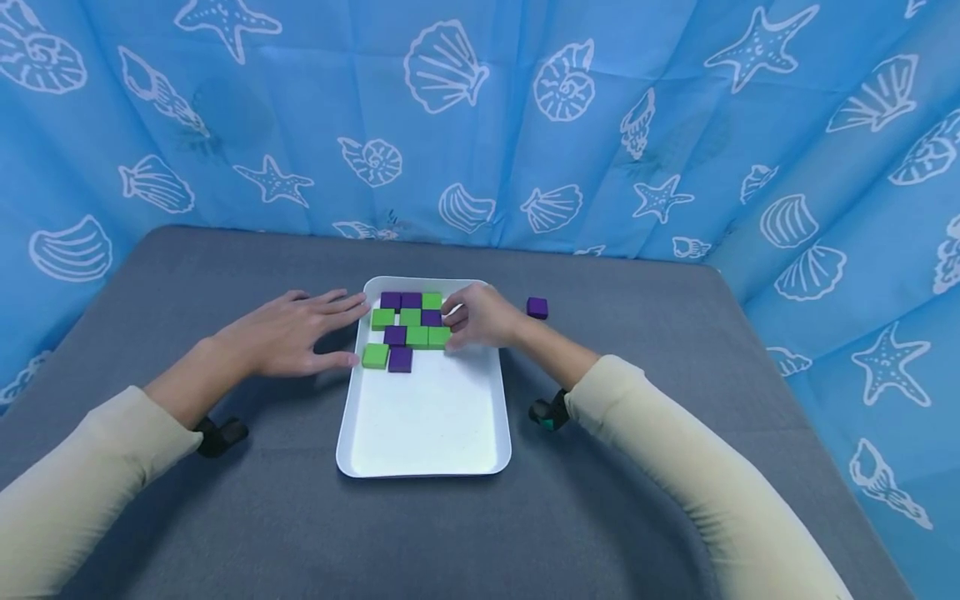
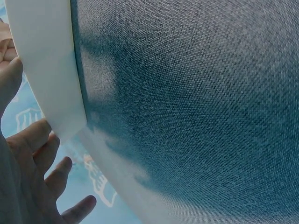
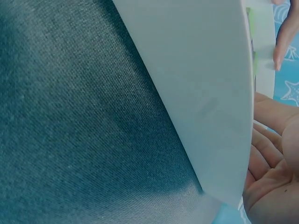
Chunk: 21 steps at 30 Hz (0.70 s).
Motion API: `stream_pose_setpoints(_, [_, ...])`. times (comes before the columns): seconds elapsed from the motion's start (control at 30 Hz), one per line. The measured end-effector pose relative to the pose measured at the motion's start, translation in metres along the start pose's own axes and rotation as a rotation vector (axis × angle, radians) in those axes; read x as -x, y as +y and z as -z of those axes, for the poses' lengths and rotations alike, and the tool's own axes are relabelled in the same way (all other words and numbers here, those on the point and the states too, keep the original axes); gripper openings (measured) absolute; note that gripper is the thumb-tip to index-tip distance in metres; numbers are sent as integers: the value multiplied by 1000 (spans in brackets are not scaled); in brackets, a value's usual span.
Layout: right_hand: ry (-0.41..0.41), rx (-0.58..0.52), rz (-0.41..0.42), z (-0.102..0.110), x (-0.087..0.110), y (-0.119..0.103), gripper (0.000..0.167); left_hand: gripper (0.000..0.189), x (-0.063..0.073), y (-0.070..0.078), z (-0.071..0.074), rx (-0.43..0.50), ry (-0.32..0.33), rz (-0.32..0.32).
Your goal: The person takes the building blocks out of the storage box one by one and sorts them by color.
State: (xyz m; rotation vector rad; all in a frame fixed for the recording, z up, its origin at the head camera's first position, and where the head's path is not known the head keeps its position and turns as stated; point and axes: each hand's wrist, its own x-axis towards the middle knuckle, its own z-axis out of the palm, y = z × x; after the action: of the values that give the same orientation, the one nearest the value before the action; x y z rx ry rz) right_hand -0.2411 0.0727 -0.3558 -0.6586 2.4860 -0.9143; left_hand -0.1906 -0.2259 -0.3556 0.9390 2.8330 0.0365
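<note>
A white tray holds several green and purple square blocks in uneven rows at its far end. My left hand rests at the tray's left edge, fingers straight and spread, fingertips at the rim; the left wrist view shows its fingers beside the white wall. Over the tray's right side, my right hand has bent fingers beside a purple block, and its thumb is at a green block. I cannot tell whether a block is between them. The tray wall partly hides this hand in the right wrist view.
One loose purple block lies on the grey cloth-covered table, right of the tray. Behind the table hangs a blue curtain with white shells and starfish. A black wrist camera sits under the left sleeve.
</note>
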Motion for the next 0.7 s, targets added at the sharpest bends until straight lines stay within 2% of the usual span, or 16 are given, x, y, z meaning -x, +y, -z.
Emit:
stream_pose_setpoints(0.37, [-12, 106, 1, 3, 7, -5, 50, 84, -1, 3, 2, 0, 0, -2])
stream_pose_setpoints(0.7, [-26, 91, 21, 26, 21, -4, 51, 83, 0, 1, 1, -12, 10, -21])
